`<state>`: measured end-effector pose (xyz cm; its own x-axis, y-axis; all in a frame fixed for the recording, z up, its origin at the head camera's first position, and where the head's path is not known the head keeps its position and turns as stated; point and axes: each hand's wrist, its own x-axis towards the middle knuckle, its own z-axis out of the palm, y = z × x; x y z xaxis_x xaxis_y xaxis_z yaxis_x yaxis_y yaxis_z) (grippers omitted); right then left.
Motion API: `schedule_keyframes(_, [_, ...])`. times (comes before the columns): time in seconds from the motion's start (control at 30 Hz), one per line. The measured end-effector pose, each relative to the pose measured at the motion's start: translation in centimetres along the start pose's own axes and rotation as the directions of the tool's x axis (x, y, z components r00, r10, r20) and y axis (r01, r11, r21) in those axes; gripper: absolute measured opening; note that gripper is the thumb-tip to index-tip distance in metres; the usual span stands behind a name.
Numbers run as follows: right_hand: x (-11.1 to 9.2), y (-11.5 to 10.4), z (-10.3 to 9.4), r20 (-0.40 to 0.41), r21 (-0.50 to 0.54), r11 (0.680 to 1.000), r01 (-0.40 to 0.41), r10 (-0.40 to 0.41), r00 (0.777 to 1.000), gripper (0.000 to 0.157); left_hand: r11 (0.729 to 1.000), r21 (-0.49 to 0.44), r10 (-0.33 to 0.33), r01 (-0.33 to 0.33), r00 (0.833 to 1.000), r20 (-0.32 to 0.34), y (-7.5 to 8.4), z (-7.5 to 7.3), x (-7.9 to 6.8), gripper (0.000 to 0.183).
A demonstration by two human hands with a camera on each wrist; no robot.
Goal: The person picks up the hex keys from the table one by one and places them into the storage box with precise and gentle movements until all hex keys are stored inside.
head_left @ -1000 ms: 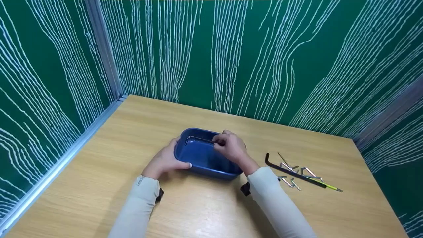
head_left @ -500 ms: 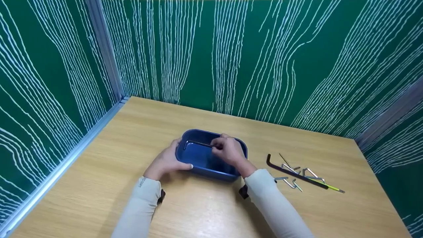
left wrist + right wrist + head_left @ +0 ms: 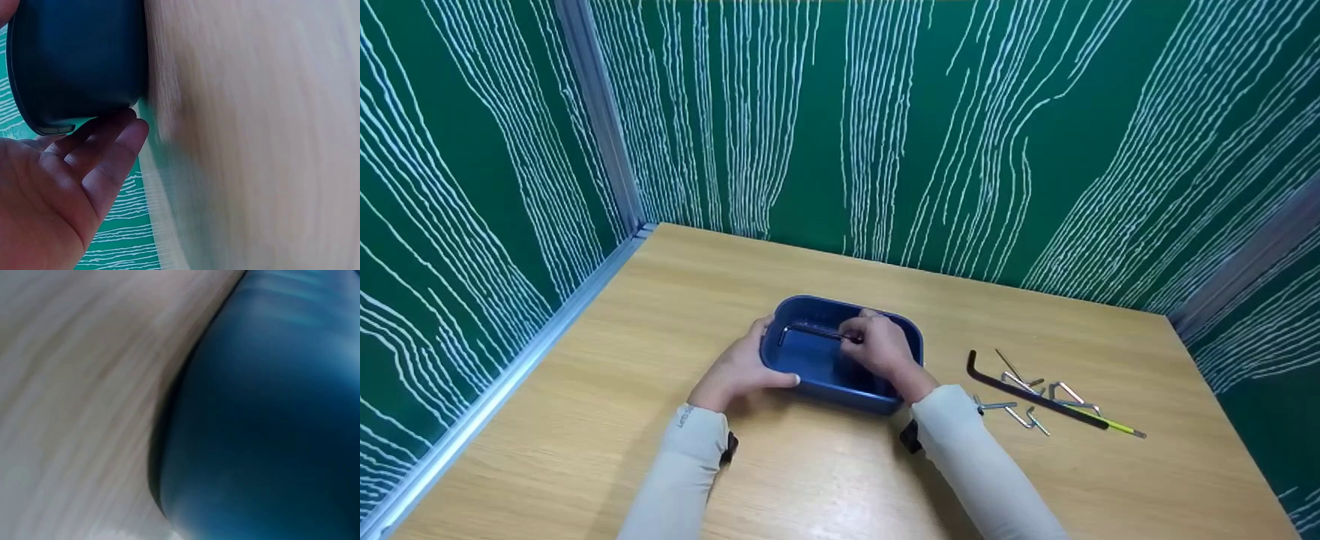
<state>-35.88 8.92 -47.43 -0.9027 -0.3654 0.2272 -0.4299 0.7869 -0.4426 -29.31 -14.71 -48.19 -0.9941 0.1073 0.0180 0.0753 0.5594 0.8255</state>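
Observation:
In the head view a blue plastic tub (image 3: 832,391) stands on the wooden table. My left hand (image 3: 739,369) grips its left end, thumb on the near rim and fingers round the far side. From the left wrist, the fingers (image 3: 109,169) lie against the tub's outer wall (image 3: 84,62). Inside the tub my right hand (image 3: 883,347) pinches the long arm of a dark L-shaped hex key (image 3: 814,331), whose bent end points down at the left. Only the tub's blue wall (image 3: 270,416) and wood grain show in the right wrist view; the fingers are out of sight there.
Right of the tub lie a large black hex key (image 3: 1039,395), a yellow rod with a metal tip (image 3: 1121,428) and several small silver bent keys and hooks (image 3: 1018,418). Green walls with white lines (image 3: 817,150) border the wooden table (image 3: 562,420) at the back and sides.
My right hand has lowered the hex key a little deeper into the tub. The left hand keeps its grip on the tub's end. The head view has shifted slightly.

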Motion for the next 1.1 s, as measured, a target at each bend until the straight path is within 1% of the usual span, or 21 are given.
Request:
schedule_keyframes(0.2, [0.18,0.01,0.18,0.02,-0.02,1.0,-0.007,0.007,1.0,0.012,1.0,0.019,-0.017,0.017,1.0,0.002,0.02,-0.03,-0.06,0.105])
schedule_keyframes(0.4, [0.18,0.0,0.38,0.042,-0.053,0.998,-0.025,0.027,0.999,0.012,1.0,0.014,-0.01,0.01,1.0,0.02,-0.03,-0.08,-0.05,0.107])
schedule_keyframes(0.47, [0.2,0.04,0.44,0.049,-0.056,0.998,-0.026,0.029,0.998,0.012,1.0,0.004,-0.009,0.008,1.0,0.017,-0.1,-0.04,-0.02,0.106])
schedule_keyframes(0.63, [0.27,0.21,0.39,0.062,-0.059,0.998,-0.029,0.033,0.998,0.011,1.0,-0.002,-0.018,0.018,1.0,0.004,-0.13,0.07,0.08,0.111])
schedule_keyframes(0.7, [0.28,0.32,0.39,0.066,-0.063,0.998,-0.027,0.032,0.997,0.012,1.0,-0.003,-0.018,0.018,1.0,0.004,-0.13,0.11,0.06,0.113])
schedule_keyframes(0.8, [0.24,0.49,0.49,0.073,-0.067,0.998,-0.019,0.024,0.997,0.012,1.0,-0.015,-0.016,0.016,1.0,0.007,-0.23,0.18,-0.02,0.111])
schedule_keyframes(1.0, [0.24,0.73,0.67,0.071,-0.104,0.994,0.024,-0.017,0.997,0.009,1.0,0.019,-0.021,0.021,1.0,0.01,-0.28,0.18,-0.11,0.111])
schedule_keyframes(1.1, [0.32,0.61,0.64,0.087,-0.089,0.996,0.02,-0.012,0.996,0.009,1.0,0.015,-0.01,0.01,1.0,0.003,-0.24,0.02,-0.12,0.112])
